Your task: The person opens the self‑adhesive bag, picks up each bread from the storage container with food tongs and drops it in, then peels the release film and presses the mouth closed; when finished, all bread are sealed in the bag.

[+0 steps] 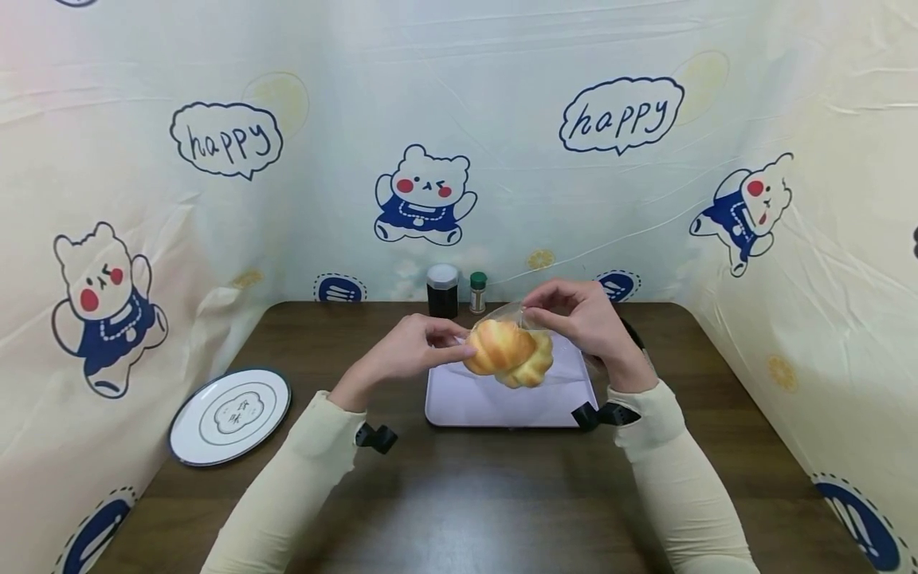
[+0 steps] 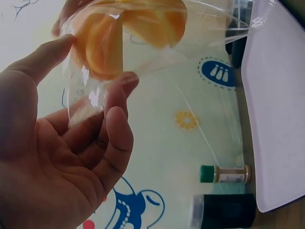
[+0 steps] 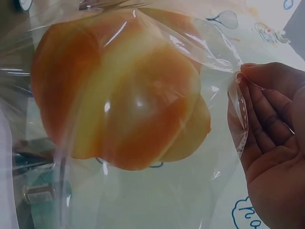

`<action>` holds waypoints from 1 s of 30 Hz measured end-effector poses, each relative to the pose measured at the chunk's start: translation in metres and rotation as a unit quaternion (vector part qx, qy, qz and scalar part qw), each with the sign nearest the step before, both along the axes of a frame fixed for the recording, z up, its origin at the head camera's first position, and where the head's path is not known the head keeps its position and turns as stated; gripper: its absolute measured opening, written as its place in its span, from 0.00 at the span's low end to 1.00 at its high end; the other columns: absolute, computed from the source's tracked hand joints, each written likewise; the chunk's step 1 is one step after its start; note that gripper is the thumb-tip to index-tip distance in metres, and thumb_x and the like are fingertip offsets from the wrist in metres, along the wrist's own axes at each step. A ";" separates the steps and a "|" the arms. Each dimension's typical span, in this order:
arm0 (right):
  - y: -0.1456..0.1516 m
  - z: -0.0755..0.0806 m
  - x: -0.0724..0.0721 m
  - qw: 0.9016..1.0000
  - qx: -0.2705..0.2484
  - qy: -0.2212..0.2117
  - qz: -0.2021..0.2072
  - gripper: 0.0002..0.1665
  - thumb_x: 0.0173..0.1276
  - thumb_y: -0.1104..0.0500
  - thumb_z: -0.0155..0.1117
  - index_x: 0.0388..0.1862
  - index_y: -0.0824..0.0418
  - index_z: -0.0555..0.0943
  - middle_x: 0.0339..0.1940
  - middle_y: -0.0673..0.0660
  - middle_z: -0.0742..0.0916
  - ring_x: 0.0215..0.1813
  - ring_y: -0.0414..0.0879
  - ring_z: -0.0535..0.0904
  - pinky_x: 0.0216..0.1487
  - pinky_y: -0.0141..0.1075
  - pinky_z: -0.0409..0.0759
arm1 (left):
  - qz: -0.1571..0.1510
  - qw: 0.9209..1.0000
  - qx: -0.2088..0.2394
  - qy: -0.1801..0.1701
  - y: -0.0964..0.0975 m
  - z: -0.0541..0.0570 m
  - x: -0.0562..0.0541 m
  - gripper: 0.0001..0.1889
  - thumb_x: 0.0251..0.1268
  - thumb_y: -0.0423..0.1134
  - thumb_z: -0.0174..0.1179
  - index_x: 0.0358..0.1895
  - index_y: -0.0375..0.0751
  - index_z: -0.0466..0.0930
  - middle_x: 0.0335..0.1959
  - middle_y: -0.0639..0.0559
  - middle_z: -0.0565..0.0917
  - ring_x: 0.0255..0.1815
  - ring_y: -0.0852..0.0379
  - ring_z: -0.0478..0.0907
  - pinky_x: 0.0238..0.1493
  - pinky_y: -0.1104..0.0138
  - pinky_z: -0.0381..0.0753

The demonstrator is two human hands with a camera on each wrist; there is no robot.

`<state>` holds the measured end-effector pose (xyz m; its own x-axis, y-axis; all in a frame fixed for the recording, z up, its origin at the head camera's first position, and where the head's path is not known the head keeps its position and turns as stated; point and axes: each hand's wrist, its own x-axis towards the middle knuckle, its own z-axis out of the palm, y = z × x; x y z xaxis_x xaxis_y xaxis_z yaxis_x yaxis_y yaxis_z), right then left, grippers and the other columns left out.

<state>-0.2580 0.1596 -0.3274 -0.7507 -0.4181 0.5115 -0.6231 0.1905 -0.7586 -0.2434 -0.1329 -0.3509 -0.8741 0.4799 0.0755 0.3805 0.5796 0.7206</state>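
Note:
A clear plastic bag (image 3: 238, 117) holds golden-brown twisted bread rolls (image 1: 502, 347) up over the white tray (image 1: 502, 408). My left hand (image 1: 419, 344) grips the bag's left side, its thumb against the film beside a roll. On the other side my right hand (image 1: 584, 319) pinches the bag's edge between thumb and fingertips, pulling that film out from the bread. In the right wrist view the rolls show through the glossy film, with the pinched edge gathered and creased.
Behind the tray stand a dark jar with a pale lid (image 1: 442, 291) and a small green-capped shaker (image 1: 478, 292). A round white plate with a dark rim (image 1: 268, 422) lies on the left. Part of a black object (image 1: 633, 333) shows behind my right wrist. Printed cloth walls surround the brown table (image 1: 459, 510).

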 end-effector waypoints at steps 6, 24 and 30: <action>0.010 -0.003 -0.004 1.000 -0.020 0.008 -0.019 0.09 0.63 0.63 0.72 0.41 0.66 0.86 0.34 0.53 0.90 0.29 0.43 0.82 0.29 0.29 0.80 | 0.003 1.000 0.010 0.012 -0.013 -0.004 -0.003 0.10 0.65 0.52 0.67 0.45 0.56 0.88 0.37 0.58 0.87 0.38 0.53 0.79 0.41 0.63 0.84; 0.020 -0.007 -0.008 0.998 -0.039 -0.046 -0.022 0.13 0.64 0.64 0.72 0.46 0.67 0.87 0.39 0.45 0.91 0.39 0.41 0.87 0.39 0.32 0.86 | 0.078 0.987 0.133 0.055 -0.029 0.000 -0.007 0.12 0.66 0.54 0.64 0.42 0.53 0.87 0.44 0.54 0.88 0.42 0.48 0.81 0.45 0.57 0.84; 0.019 -0.009 -0.011 0.998 -0.016 -0.038 -0.040 0.11 0.63 0.62 0.73 0.44 0.63 0.89 0.39 0.46 0.91 0.37 0.40 0.87 0.39 0.33 0.86 | 0.056 0.982 0.171 0.053 -0.028 0.002 -0.006 0.12 0.69 0.50 0.61 0.43 0.47 0.84 0.49 0.51 0.88 0.47 0.51 0.84 0.55 0.49 0.84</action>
<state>-0.2687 0.1789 -0.3362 -0.8181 -0.3392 0.4644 -0.5474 0.2117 -0.8096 -0.2495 -0.1609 -0.3492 -0.8986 0.3118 0.3086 0.4110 0.3522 0.8409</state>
